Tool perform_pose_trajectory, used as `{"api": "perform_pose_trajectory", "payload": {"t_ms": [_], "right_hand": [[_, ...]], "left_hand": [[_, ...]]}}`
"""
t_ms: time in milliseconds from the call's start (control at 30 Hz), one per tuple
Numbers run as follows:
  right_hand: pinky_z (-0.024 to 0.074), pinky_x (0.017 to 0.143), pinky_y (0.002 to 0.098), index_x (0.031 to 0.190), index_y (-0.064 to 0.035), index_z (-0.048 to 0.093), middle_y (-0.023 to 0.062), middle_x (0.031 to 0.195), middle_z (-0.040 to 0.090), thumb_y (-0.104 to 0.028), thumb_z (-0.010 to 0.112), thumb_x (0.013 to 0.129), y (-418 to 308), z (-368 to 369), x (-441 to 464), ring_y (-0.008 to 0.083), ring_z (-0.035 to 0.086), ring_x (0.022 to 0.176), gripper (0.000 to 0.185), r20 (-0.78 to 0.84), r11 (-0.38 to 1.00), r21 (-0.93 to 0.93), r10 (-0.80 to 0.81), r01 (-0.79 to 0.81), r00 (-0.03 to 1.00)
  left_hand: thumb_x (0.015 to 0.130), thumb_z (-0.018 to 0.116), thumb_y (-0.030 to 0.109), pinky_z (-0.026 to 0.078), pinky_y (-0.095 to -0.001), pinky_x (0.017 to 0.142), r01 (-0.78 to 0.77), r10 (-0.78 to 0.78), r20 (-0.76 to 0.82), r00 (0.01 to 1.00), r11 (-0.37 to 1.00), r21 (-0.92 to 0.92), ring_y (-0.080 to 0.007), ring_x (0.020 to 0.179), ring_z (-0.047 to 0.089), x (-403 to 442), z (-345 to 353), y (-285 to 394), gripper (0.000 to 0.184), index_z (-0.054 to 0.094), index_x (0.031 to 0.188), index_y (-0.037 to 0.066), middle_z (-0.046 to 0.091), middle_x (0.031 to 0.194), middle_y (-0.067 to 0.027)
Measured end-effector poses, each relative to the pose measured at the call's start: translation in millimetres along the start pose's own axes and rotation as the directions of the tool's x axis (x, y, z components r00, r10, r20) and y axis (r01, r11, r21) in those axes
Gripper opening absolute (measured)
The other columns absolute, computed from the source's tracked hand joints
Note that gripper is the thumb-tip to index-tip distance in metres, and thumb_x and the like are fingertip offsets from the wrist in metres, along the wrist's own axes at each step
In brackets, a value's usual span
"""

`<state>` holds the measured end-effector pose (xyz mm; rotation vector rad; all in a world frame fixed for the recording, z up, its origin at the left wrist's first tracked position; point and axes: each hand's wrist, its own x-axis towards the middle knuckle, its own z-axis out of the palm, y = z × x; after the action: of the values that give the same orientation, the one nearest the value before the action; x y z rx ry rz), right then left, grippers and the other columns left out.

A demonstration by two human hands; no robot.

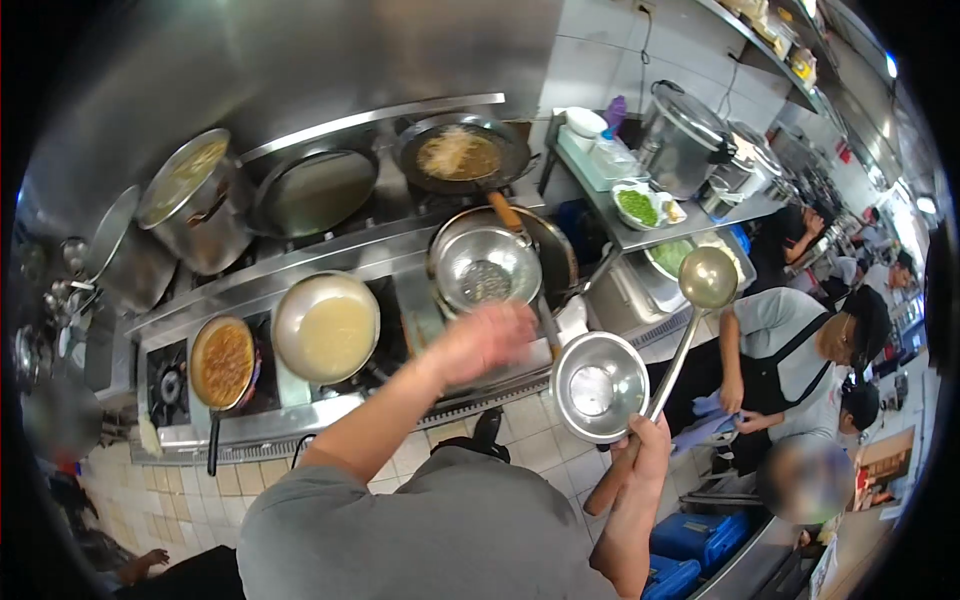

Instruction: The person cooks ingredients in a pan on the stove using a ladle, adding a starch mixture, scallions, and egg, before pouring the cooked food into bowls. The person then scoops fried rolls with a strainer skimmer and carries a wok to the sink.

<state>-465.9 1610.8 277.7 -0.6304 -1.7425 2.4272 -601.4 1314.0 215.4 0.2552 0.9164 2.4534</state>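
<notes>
Steel stoves and a tiled floor surround the wearer. The right hand [650, 447] has its fingers closed around the lower end of the ladle [709, 278] handle, at the near rim of a metal bowl [600, 387]; whether the fingers also grip that rim, I cannot tell. The ladle's long axis slants away from the wearer and to the right, its round cup at the far end, beyond the bowl and near the side counter. The bowl's open side faces up towards the camera.

The left hand [487, 342] is blurred over the stove's front edge, just in front of a metal strainer [487, 268]; how far its fingers are open, I cannot tell.

The strainer lies over a large pan, with a wooden handle [505, 212] beside its far rim. Left of it stand a pan of pale liquid [335, 338] and a pan of reddish-brown food [223, 364]. Behind, a wok [462, 153] holds frying food. The side counter [650, 236] and a person in an apron [790, 350] stand close by on the ladle's side.
</notes>
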Motion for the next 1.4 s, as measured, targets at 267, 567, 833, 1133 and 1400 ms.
{"api": "perform_pose_trajectory", "payload": {"t_ms": [267, 567, 833, 1133, 1400], "right_hand": [[0.0441, 0.046, 0.0235, 0.107, 0.0026, 0.055, 0.0090, 0.079, 0.061, -0.003, 0.059, 0.081, -59, -13, 82, 0.0132, 0.052, 0.049, 0.027, -0.006, 0.961, 0.268, -0.062, 0.061, 0.998], [0.0452, 0.048, 0.0229, 0.108, 0.0011, 0.054, 0.0061, 0.078, 0.060, -0.004, 0.058, 0.084, -98, -8, 173, 0.0114, 0.052, 0.050, 0.025, 0.072, 0.970, 0.183, -0.174, 0.158, 0.982], [0.0424, 0.047, 0.0244, 0.106, -0.0019, 0.054, 0.0043, 0.076, 0.057, -0.005, 0.060, 0.085, -118, 12, 272, 0.0108, 0.048, 0.050, 0.022, 0.080, 0.962, 0.193, -0.212, 0.194, 0.974], [0.0468, 0.048, 0.0288, 0.102, -0.0028, 0.054, 0.0039, 0.074, 0.057, -0.006, 0.066, 0.085, -143, 16, 362, 0.0140, 0.056, 0.054, 0.020, 0.071, 0.978, 0.143, -0.164, 0.153, 0.984], [0.0504, 0.052, 0.0281, 0.107, -0.0016, 0.050, 0.0041, 0.082, 0.056, -0.005, 0.067, 0.088, -180, 3, 397, 0.0129, 0.057, 0.057, 0.026, 0.420, 0.965, 0.239, -0.203, 0.108, 0.885]], "left_hand": [[0.100, 0.060, 0.023, 0.051, -0.0332, 0.059, -0.141, -0.013, -0.316, 0.949, 0.876, -0.461, -0.0159, 0.063, 0.055, 243, -113, 50, 0.019, 0.057, 0.097, 0.005, 0.056, 0.079, -0.0071], [0.101, 0.055, 0.014, 0.033, -0.0259, 0.045, -0.186, -0.023, -0.462, 0.886, 0.897, -0.401, -0.0100, 0.051, 0.040, 190, -44, 60, 0.014, 0.049, 0.090, 0.009, 0.046, 0.067, -0.0001], [0.103, 0.057, 0.028, 0.044, -0.0291, 0.050, -0.188, 0.048, -0.450, 0.892, 0.944, -0.272, -0.0148, 0.064, 0.052, 205, -83, 44, 0.033, 0.052, 0.124, 0.003, 0.057, 0.090, -0.0059], [0.103, 0.059, 0.018, 0.051, -0.0305, 0.089, -0.255, 0.650, -0.239, 0.722, 0.571, 0.780, -0.0175, 0.100, 0.063, 202, 30, 23, 0.029, 0.061, 0.127, 0.002, 0.065, 0.114, -0.0105], [0.106, 0.055, 0.028, 0.058, -0.0384, 0.082, -0.184, 0.312, -0.230, 0.922, 0.875, 0.447, -0.0226, 0.106, 0.066, 281, 163, -26, 0.036, 0.056, 0.131, 0.003, 0.066, 0.119, -0.0125]]}}
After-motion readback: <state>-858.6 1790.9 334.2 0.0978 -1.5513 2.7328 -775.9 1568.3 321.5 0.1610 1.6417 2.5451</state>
